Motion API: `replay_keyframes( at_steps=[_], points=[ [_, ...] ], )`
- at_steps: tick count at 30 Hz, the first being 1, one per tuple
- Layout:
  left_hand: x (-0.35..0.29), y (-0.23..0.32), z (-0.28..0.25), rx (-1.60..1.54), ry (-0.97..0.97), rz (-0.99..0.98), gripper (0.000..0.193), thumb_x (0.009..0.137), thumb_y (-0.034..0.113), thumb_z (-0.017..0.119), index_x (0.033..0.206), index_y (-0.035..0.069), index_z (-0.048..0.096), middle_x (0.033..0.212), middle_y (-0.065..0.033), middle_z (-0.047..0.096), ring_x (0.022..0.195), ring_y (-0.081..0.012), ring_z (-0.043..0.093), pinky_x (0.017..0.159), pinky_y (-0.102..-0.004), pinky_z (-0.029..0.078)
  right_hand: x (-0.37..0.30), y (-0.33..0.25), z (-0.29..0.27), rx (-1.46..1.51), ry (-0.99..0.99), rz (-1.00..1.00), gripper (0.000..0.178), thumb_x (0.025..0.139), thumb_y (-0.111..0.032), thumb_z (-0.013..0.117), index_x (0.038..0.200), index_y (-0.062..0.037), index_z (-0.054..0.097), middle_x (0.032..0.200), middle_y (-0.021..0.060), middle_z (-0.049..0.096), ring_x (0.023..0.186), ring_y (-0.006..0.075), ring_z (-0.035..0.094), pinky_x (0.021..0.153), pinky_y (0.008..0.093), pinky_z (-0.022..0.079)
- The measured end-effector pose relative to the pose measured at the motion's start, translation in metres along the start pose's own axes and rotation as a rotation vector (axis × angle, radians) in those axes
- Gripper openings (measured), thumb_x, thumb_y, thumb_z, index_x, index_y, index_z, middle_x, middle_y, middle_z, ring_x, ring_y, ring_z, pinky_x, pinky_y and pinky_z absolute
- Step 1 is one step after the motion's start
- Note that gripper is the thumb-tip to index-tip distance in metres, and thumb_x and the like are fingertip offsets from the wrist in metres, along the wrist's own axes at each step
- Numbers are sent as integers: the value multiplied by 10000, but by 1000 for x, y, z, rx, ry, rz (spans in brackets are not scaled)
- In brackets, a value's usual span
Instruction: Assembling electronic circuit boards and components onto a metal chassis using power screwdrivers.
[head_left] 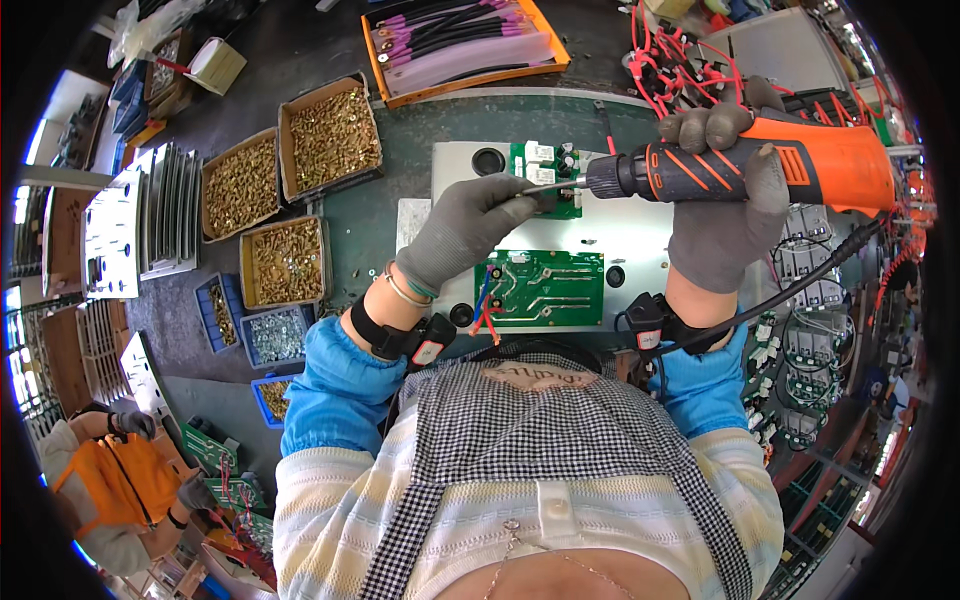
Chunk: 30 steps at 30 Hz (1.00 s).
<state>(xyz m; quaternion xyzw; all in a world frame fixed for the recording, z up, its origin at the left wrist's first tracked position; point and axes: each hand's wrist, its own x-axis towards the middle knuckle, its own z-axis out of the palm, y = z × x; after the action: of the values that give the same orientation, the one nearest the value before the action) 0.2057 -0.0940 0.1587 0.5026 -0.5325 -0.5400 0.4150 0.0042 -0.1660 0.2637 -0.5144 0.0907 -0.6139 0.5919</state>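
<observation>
My right hand [730, 225], in a grey glove, is wrapped round an orange and black power screwdriver [710, 170] lying sideways, its nose to the left. My left hand [465, 230], gloved too, pinches the tip of the screwdriver bit [555, 187]; whether a screw sits there is hidden by the fingers. Under the bit lies a green circuit board [570, 208] with white and black components, partly covered by my left fingers. Nearer me, a second green circuit board [550, 290] with red and blue wires rests on the same pale metal plate [640, 235].
Boxes of brass-coloured fasteners [330, 135] and blue bins [275, 335] stand at left, beside a row of upright plates [165, 215]. An orange tray [470, 50] of black cables lies at the back. Red wires [680, 60] are piled far right. Another person [120, 480] works at lower left.
</observation>
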Motion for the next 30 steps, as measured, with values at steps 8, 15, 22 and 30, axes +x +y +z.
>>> replay_keyframes(
  at_steps=[8,15,22,30],
  points=[
    [-2,-7,3,9,13,17,256,883,166,606,1071,2,662,801,-86,673,705,-104,577,641,-285,471,-9,-3,2,3,16,14,499,876,-191,536,1315,-21,369,884,92,566,811,225,559,818,452,476],
    [-2,-1,4,174,43,-31,223,839,195,645,988,38,698,721,-132,653,635,-177,616,606,-307,477,-16,2,11,-50,70,19,479,858,-123,540,1301,-26,386,866,92,567,798,219,562,805,457,476],
    [-3,1,7,374,147,130,216,811,128,654,976,-8,683,722,-117,646,628,-136,581,607,-279,465,-19,7,16,-42,101,-3,444,854,-85,552,1268,-24,404,836,97,565,779,225,572,776,449,484],
    [-13,-4,-10,534,130,-151,267,757,223,681,932,21,697,793,-160,679,711,-247,666,677,-321,507,-23,28,13,-115,245,-6,444,822,-20,588,1227,5,407,823,106,588,743,223,607,726,404,518]
  ],
)
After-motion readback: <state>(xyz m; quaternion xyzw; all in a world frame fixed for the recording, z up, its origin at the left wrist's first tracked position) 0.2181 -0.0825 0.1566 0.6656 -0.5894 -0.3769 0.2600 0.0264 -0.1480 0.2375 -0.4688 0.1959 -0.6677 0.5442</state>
